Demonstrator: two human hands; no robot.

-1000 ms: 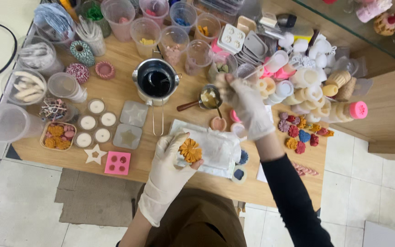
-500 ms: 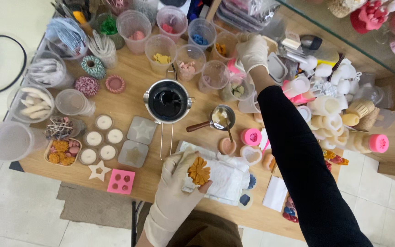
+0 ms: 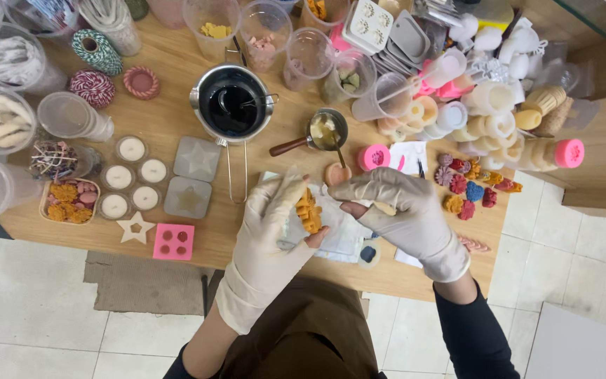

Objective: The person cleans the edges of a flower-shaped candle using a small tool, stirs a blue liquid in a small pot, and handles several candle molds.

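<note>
The left hand (image 3: 275, 231), in a pale glove, grips an orange flower-shaped wax piece (image 3: 308, 210) just left of the frame's centre, fingers curled behind it and thumb pressed on its lower edge, over a white cloth (image 3: 341, 235) spread on the wooden table (image 3: 170, 119). The right hand (image 3: 405, 210), gloved too, sits just beside it with the fingers loosely bent and thumb and forefinger brought together near the piece; whether they pinch anything I cannot tell.

The grip is narrow, on the edge of the flower. If the glove slips, the piece could drop onto the cloth or roll off the near table edge to the tiled floor, and its thin petals look likely to chip. Squeezing harder could crack them instead.

Just above the hands a small ladle with a wooden handle (image 3: 320, 133) holds yellowish wax, with a thin stick leaning out of it; a careless lift of either wrist could tip it. Further up and left stands a steel melting pot (image 3: 233, 109) of dark liquid, its wire handle pointing toward the person.

To the right lie small coloured wax flowers (image 3: 471, 189) and a pink round mould (image 3: 374, 156); to the left, white tealights (image 3: 131, 179), grey star moulds (image 3: 194, 175) and a pink square mould (image 3: 173, 242). Plastic cups crowd the top.
</note>
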